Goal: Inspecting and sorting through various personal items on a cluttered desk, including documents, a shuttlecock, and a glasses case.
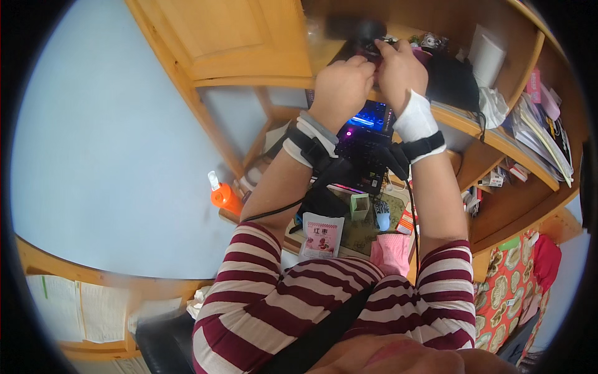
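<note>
Both hands reach up to an open wooden shelf (pixel 460 117) above the laptop. My left hand (pixel 343 89) has its fingers curled at a dark item whose kind I cannot tell. Close beside it, my right hand (pixel 402 72) has its fingertips on the same dark item (pixel 366 49); what each hand grips is mostly hidden. A black cloth bag (pixel 451 79) lies right of my right hand, with small trinkets (pixel 430 41) behind. Below the wrists stands a lit laptop (pixel 362 154) on the desk.
An orange bottle (pixel 225 197) stands at the desk's left. Nearer me are a printed pouch (pixel 322 236), a green box (pixel 359 207), a computer mouse (pixel 382 216) and pink cloth (pixel 391 252). A wooden cabinet door (pixel 229 42) is at upper left. Black cables hang from both wrist straps.
</note>
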### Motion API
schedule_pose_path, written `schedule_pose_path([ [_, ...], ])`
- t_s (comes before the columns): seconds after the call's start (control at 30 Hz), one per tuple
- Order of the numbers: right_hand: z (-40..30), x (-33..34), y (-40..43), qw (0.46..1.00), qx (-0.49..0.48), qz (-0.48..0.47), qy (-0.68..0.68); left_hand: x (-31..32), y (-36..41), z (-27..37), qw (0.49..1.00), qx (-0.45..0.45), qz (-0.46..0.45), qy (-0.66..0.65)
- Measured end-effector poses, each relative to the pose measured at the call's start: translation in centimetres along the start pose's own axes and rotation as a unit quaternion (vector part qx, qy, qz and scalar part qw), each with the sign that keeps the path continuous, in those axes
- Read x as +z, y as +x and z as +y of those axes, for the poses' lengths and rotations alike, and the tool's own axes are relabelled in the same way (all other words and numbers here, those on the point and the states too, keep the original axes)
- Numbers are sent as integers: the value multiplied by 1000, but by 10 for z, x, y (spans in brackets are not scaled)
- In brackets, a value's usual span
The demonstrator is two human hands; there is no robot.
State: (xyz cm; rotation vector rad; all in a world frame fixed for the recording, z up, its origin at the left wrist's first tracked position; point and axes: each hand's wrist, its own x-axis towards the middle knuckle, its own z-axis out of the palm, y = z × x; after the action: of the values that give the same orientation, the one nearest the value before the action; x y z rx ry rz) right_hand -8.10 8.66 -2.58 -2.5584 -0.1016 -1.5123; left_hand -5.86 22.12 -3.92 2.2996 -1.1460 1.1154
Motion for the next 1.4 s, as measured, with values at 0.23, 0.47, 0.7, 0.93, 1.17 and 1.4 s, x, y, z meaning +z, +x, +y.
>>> schedule_pose_path([
  [0.23,0,4,0,999,-26,-13,-30,6,-10,1,983,-44,163,-69],
  [0.47,3,10,-5,995,-55,32,-74,6,-119,21,979,-19,-31,-200],
  [0.7,1,18,-5,986,-110,31,-124,14,-280,21,702,-479,-230,-474],
  [0.93,-63,4,-134,944,-83,-227,226,-1,-317,21,452,-556,-132,-685],
  [1.17,-106,33,-278,524,420,-483,562,14,-298,24,703,-320,-56,-633],
  [1.4,-58,-1,-280,554,479,-392,557,31,-306,-54,918,-228,-122,-300],
])
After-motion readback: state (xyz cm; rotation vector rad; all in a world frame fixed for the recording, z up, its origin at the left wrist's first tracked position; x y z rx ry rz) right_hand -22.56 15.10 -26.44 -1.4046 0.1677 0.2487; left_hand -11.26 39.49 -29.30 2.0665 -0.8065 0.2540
